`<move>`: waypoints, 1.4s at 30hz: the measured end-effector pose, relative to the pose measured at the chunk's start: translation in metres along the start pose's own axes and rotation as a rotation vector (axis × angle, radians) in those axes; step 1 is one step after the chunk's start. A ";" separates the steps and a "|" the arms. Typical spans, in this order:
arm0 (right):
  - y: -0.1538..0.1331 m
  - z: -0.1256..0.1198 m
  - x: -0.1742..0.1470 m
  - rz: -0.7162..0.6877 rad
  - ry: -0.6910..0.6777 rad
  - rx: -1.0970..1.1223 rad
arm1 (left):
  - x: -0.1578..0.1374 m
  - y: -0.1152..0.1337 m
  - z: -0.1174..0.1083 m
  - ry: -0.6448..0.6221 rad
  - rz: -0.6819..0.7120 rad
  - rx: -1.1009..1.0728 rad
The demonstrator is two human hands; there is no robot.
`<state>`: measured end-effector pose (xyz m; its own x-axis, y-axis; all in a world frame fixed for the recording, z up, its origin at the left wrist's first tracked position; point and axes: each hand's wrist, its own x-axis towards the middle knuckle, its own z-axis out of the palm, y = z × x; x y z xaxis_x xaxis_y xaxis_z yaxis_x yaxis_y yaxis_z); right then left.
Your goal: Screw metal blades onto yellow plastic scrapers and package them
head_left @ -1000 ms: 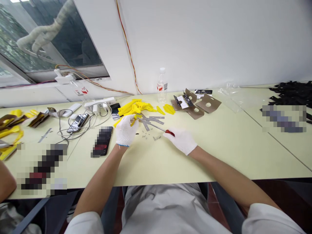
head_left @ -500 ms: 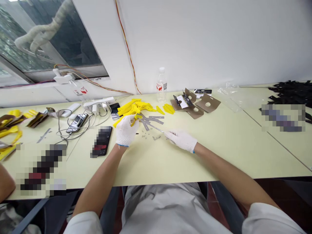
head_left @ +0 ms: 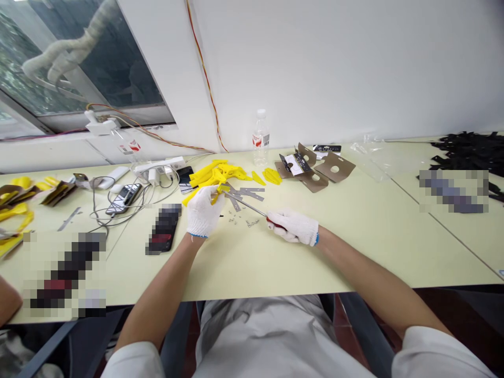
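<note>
My gloved left hand (head_left: 203, 211) is closed around a yellow plastic part (head_left: 223, 188), most of it hidden by the fingers. In my gloved right hand (head_left: 294, 227) is the red handle of a screwdriver (head_left: 252, 209); its long metal shaft points left, with the tip at the yellow part. Under the shaft lie several flat grey metal strips (head_left: 252, 196) and a scatter of small screws (head_left: 252, 223). Just behind the left hand is a pile of yellow plastic parts (head_left: 220, 172), with smaller yellow pieces (head_left: 271, 176) to its right.
A clear bottle (head_left: 260, 137) stands by the wall. Brown cardboard packaging (head_left: 334, 168) lies to its right, black parts (head_left: 468, 152) far right. On the left are a dark phone (head_left: 164, 228), tangled cables (head_left: 147, 197) and a power strip (head_left: 159, 167). Another person's arm (head_left: 8, 296) shows at the left edge.
My right hand has turned on the screwdriver, and its red handle now shows. The left hand and the yellow part have stayed almost still.
</note>
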<state>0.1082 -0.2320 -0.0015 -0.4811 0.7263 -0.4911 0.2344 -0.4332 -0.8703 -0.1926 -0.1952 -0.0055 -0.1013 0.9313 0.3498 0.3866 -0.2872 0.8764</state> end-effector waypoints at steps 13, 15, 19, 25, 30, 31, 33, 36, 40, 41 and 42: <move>0.010 -0.008 0.004 -0.007 -0.183 0.115 | -0.002 -0.008 -0.004 0.070 0.071 0.023; 0.010 -0.009 0.002 -0.033 -0.190 0.107 | -0.002 -0.008 -0.006 0.085 0.079 0.012; 0.008 -0.009 -0.003 -0.081 -0.210 0.083 | -0.002 -0.006 -0.006 0.106 0.085 0.005; 0.002 -0.013 -0.004 -0.103 -0.145 -0.013 | -0.002 0.005 -0.006 0.156 0.072 0.014; -0.001 -0.031 0.000 -0.249 0.261 -0.461 | 0.005 0.015 -0.012 0.335 -0.009 -0.081; -0.002 -0.035 0.001 -0.299 0.371 -0.603 | 0.007 0.016 -0.013 0.354 -0.034 -0.165; -0.003 -0.042 0.004 -0.354 0.548 -0.847 | 0.011 0.018 -0.014 0.318 -0.082 -0.363; -0.002 -0.050 0.008 -0.326 0.666 -0.985 | 0.013 0.018 -0.014 0.207 -0.150 -0.606; 0.005 -0.059 0.012 -0.234 0.702 -1.095 | 0.012 0.019 -0.013 0.112 -0.212 -0.755; 0.007 -0.062 0.013 -0.206 0.706 -1.141 | 0.012 0.018 -0.013 0.094 -0.225 -0.774; 0.008 -0.065 0.014 -0.182 0.708 -1.177 | 0.012 0.018 -0.014 0.077 -0.237 -0.789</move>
<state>0.1582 -0.1910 -0.0178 -0.1379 0.9901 0.0251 0.9529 0.1395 -0.2694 -0.1995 -0.1920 0.0187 -0.1730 0.9772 0.1232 -0.4076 -0.1849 0.8943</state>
